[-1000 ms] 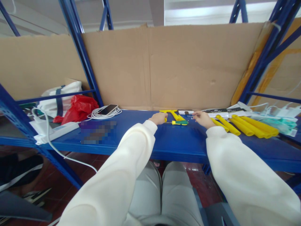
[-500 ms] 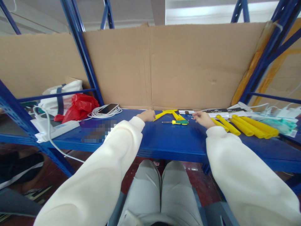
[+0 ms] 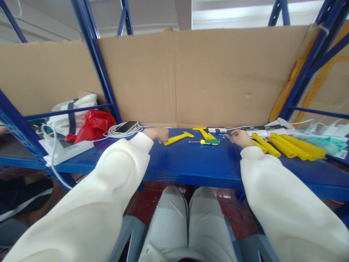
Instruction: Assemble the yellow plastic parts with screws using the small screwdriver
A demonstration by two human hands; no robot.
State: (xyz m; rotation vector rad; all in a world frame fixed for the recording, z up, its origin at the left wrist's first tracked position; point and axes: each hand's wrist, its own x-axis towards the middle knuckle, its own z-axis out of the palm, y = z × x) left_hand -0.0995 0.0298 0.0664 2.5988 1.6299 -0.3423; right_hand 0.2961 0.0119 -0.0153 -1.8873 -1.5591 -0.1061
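- Yellow tool (image 3: 177, 139): centre of the frame, handle end at the left hand (image 3: 160, 134), whose grip cannot be told.
- Right hand (image 3: 241, 138): right of centre, narrow pinch on a thin strip (image 3: 229, 138).
- Screwdriver (image 3: 210, 142): centre, between the hands.
- Yellow tubes (image 3: 283, 146): middle right.

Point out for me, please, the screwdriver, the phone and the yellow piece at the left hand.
Screwdriver (image 3: 209, 142): head view, on its yellow-and-green handle.
Phone (image 3: 128, 126): head view, on its dark screen.
Yellow piece (image 3: 176, 139): head view, on the middle of its shaft.
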